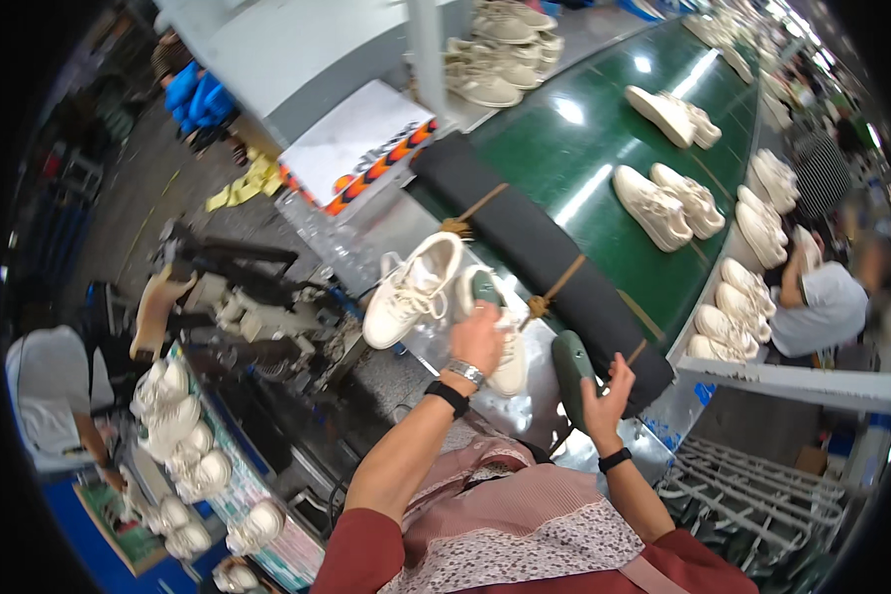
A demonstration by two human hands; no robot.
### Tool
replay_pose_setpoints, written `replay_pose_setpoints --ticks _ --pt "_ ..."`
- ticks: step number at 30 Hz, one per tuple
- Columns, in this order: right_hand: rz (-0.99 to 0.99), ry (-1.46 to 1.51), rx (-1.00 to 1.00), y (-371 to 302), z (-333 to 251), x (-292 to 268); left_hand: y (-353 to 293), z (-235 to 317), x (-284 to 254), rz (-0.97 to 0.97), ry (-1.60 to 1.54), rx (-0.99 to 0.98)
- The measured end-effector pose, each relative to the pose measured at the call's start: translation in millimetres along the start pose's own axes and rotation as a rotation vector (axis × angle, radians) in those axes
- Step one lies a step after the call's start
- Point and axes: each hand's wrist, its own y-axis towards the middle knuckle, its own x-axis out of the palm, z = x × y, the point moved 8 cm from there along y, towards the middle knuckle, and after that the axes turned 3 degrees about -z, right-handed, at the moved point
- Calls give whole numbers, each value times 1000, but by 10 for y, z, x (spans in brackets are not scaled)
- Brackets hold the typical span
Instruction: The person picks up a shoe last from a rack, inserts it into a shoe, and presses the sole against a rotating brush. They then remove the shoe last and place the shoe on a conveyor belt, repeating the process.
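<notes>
A cream lace-up sneaker (506,364) lies on the metal work surface in front of me, with a dark green shoe last (484,287) showing in its opening. My left hand (477,340) is closed over the sneaker beside that opening; its fingertips are partly hidden. Just to the left stands a second cream sneaker (406,300), its laces loose. Another dark green shoe last (570,374) is by the edge of the black roller. Next to it is my right hand (607,400), fingers spread and thumb close to the last; whether they touch is unclear.
Beyond the black padded roller (549,262) a green conveyor belt (564,148) carries pairs of cream shoes (653,208). A white-and-orange box (361,148) sits at far left. More shoes (183,436) fill a rack at left. A co-worker (822,307) handles a shoe at right.
</notes>
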Motion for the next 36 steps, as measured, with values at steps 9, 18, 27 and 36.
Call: replay_pose_setpoints --ticks 9,18,27,36 --pt "-1137 1647 607 -144 -2127 1095 -1151 -36 -1455 164 -991 -101" --pt "-892 517 -591 -857 -4722 2226 -1879 -1866 -2566 793 -1460 -187" --pt "-708 -367 -965 -1502 -5931 2563 -1760 -2069 -2586 727 -2170 84" --pt "-868 270 -797 -1442 -4682 2284 -2275 -2126 -2124 917 -1741 -326"
